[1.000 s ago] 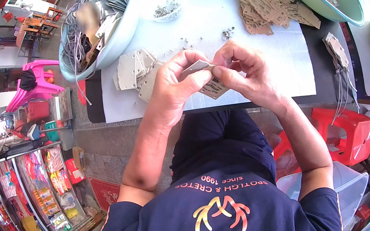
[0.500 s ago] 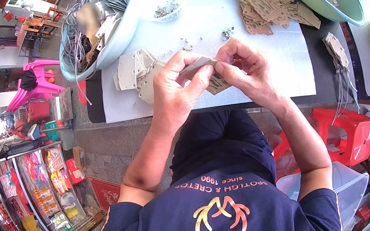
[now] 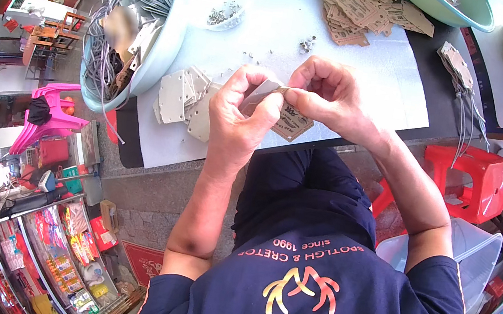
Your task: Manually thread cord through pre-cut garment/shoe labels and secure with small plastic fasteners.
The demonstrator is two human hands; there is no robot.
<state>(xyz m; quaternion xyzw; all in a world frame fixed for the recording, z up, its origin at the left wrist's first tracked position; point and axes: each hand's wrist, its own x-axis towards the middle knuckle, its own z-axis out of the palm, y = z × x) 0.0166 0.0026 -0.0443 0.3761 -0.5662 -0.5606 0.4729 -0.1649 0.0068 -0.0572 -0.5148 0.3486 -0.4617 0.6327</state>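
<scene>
My left hand (image 3: 241, 116) and my right hand (image 3: 325, 96) meet over the table's near edge, both pinching one small grey card tag (image 3: 263, 92) between thumbs and fingers. Under the hands lies a brown printed tag (image 3: 292, 124) on the white sheet (image 3: 262, 41). A pile of pale grey tags (image 3: 183, 100) sits just left of my left hand. Tiny metal eyelets (image 3: 307, 44) lie scattered beyond my right hand.
A light blue bowl (image 3: 166, 40) of grey strings and tags stands at the left. Brown tags (image 3: 358, 7) are heaped at the back beside a green basin (image 3: 456, 9). Strung tags (image 3: 459, 71) hang off the right edge above a red stool (image 3: 472, 183).
The hands have stayed together on the tag, with only small finger shifts; my left hand sits slightly lower and closer over the tag now.
</scene>
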